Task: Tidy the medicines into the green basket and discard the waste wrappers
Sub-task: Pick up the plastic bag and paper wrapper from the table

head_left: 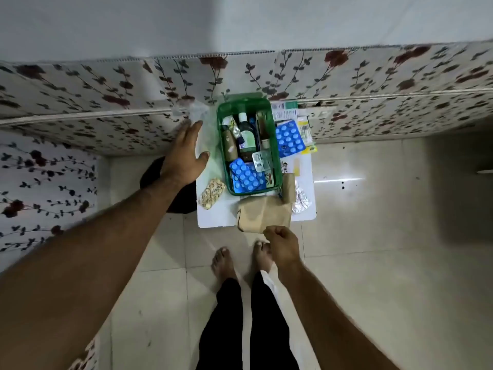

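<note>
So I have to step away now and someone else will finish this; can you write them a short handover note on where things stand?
Left hand: open, spread over a clear plastic bag left of the green basket.
Right hand: fingers curled at the near edge of the brown paper bag; a firm grip cannot be confirmed.
Done: basket holds bottles, tubes and a blue pill strip.
Left: another blue pill strip, the yellow pill strip, silver foil strip and papers remain outside on the white table. Sort these, then discard wrappers.
</note>
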